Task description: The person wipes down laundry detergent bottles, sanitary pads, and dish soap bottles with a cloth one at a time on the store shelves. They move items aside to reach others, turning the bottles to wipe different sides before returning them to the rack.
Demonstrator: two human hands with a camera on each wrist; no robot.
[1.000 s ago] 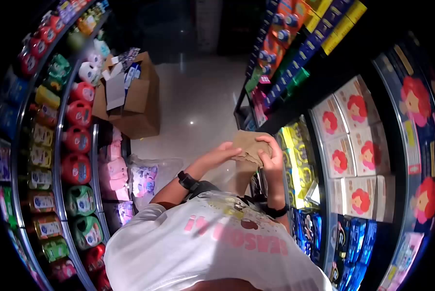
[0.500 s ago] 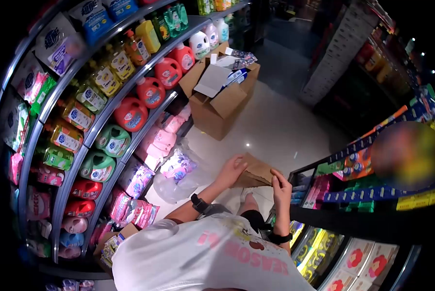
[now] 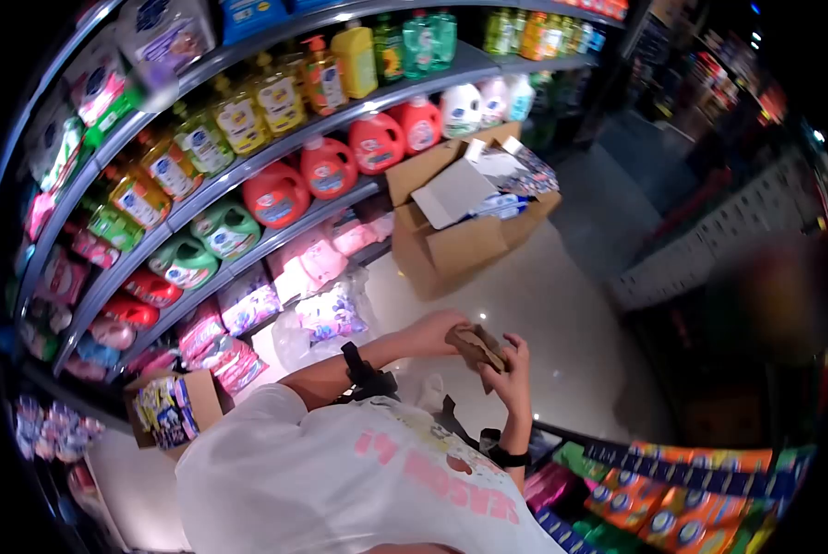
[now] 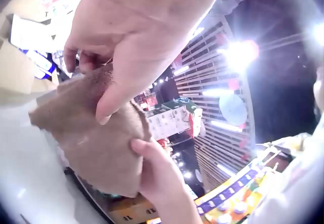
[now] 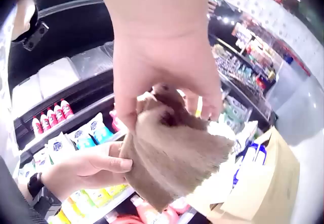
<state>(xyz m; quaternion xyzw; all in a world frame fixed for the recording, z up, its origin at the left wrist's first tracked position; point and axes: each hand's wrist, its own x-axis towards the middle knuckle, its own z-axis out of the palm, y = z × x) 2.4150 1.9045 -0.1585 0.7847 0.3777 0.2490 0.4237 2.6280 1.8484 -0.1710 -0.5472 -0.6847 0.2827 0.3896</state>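
A torn, bent piece of brown cardboard point(image 3: 477, 345) is held between both hands in front of the body. My left hand point(image 3: 444, 331) pinches one edge, its thumb lying flat on the cardboard's face in the left wrist view. Opposite it, my right hand point(image 3: 515, 374) grips the other side with thumb and curled fingers. Ragged, crumpled edges show on the cardboard point(image 5: 177, 153) in the right wrist view, where it bends below the right hand.
An open cardboard box point(image 3: 474, 249) with white cartons and packaging stands on the floor ahead. Behind it, shelves hold red detergent bottles point(image 3: 277, 194) and pump bottles. A clear plastic bag point(image 3: 326, 314) lies near the left arm; a smaller box point(image 3: 206, 402) stands at the left.
The view has swung right to left, bringing the left shelves and the open box to the middle. The cardboard has gone from spread flat to bent and crumpled, the hands closer together.
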